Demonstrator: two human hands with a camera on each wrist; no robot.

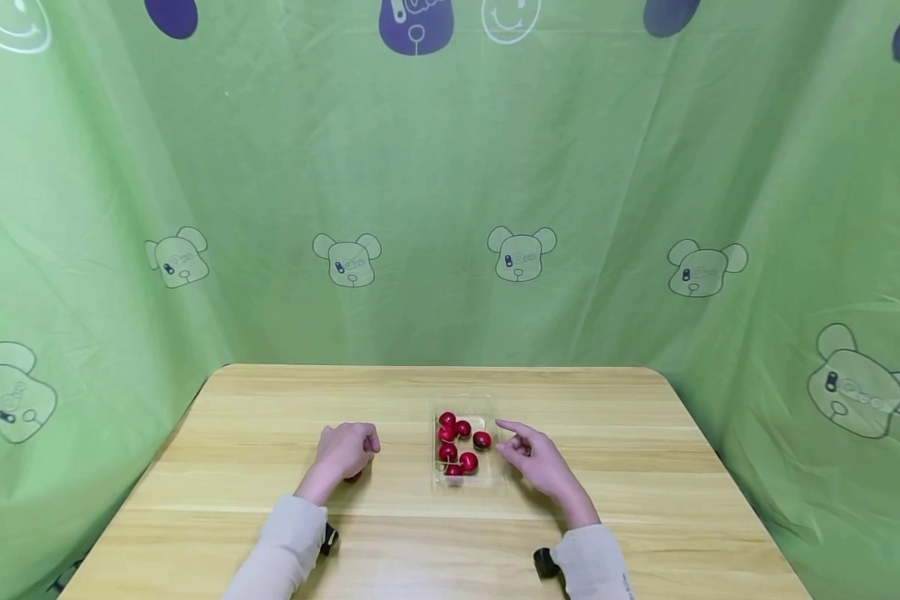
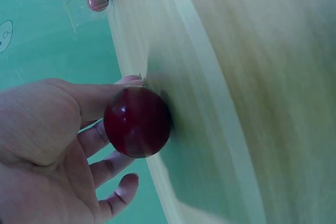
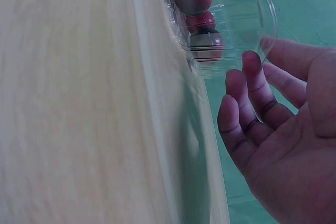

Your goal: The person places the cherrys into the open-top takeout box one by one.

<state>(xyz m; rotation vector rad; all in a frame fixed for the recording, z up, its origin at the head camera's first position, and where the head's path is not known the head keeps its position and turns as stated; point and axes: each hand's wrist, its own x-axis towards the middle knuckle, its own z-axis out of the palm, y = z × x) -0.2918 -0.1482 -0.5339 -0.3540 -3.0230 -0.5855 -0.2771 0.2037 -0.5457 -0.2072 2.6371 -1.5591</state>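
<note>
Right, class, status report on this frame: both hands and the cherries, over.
Left hand holds one cherry against the table. Right hand open beside the clear tray. Nothing between them.

Green cloth booth around a wooden table

A light wooden table (image 1: 645, 467) with rounded corners sits at 6 o'clock; a wrinkled green curtain (image 1: 450, 167) printed with bear faces (image 1: 521, 252) hangs behind from 9 to 3 o'clock, evenly lit.
</note>
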